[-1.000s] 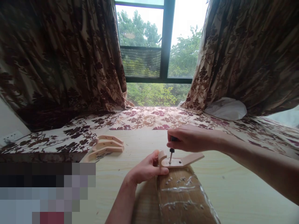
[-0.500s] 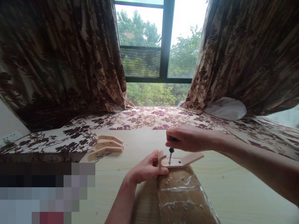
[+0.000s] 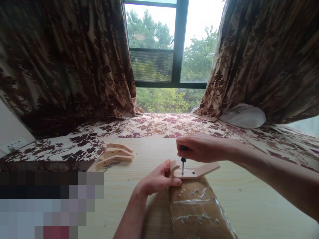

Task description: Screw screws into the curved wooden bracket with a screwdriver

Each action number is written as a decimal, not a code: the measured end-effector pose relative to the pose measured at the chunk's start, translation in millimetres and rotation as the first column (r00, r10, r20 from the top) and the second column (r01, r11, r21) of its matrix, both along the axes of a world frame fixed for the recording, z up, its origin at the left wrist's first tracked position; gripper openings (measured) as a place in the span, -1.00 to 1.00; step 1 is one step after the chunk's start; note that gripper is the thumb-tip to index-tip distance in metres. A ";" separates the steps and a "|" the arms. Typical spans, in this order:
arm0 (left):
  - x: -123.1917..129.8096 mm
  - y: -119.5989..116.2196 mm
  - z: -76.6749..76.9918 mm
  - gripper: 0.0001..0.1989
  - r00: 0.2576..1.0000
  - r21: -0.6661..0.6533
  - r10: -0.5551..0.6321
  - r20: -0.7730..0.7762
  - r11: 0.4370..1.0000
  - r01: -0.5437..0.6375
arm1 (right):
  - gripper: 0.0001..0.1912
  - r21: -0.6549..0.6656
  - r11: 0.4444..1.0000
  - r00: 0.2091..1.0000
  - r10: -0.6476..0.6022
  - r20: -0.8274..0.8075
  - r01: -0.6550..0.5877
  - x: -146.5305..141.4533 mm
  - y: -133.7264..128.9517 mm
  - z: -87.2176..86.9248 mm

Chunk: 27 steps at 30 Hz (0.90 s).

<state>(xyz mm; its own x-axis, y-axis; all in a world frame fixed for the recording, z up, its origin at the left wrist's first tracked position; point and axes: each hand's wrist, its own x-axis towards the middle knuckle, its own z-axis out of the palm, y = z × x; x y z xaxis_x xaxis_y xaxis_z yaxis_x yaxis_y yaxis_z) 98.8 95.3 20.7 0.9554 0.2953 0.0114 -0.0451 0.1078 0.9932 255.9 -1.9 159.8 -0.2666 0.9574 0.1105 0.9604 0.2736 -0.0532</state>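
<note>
My right hand (image 3: 190, 147) grips the dark handle of a screwdriver (image 3: 183, 165), held upright with its tip down at a hole or screw in a pale wooden hook (image 3: 186, 174). My left hand (image 3: 163, 176) is closed around the curled end of that hook, thumb along its near side. The hook rests on the far end of a taped brown cardboard box (image 3: 194, 212). Small screws (image 3: 195, 192) lie scattered on top of the box. The fingertips of my right hand are partly hidden behind the handle.
Several more wooden hooks (image 3: 118, 154) lie at the left of the pale wooden table (image 3: 259, 199), with small dark metal pieces (image 3: 112, 165) beside them. A floral cloth (image 3: 154, 126) covers the ledge behind. A white plastic bag (image 3: 245, 116) sits at the right under the curtain.
The whole view has shifted slightly. Both hands keep their holds, and the screwdriver stays upright in the same spot on the hook.
</note>
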 end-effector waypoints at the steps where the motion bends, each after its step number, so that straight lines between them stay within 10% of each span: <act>1: -0.1 0.0 0.2 -0.52 1.000 0.001 -0.001 0.000 1.000 0.001 | -0.84 0.004 1.000 1.000 -0.017 0.007 0.017 0.0 0.2 0.3; 27: -2.9 -5.2 6.8 -0.60 0.998 0.096 0.039 -0.052 0.995 -0.034 | -0.89 0.042 0.999 0.938 -0.010 -0.347 0.027 8.2 -0.5 -19.2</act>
<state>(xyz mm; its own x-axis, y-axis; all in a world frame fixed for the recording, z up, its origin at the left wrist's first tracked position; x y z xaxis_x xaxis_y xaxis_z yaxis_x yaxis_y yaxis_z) 95.9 90.1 27.5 0.9439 0.3301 -0.0100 0.0066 0.0116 0.9999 264.1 -2.4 140.5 -0.1862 0.9537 0.2364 0.8894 0.2658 -0.3719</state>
